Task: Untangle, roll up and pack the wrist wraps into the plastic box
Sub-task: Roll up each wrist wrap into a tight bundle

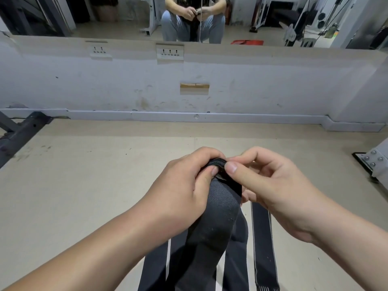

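Beige floor, black wrist wraps lying flat, dark metal beam

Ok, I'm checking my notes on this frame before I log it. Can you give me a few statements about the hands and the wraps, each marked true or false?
1. The left hand and the right hand both grip the same black wrist wrap. True.
2. A second wrap lies flat on the floor, to the right of the held one. True.
3. The plastic box stands open next to the hands. False: no box shows anywhere in this view.
4. The held wrap is fully rolled up. False: only its top end is bunched between the fingers, and the rest hangs down as a long strip.
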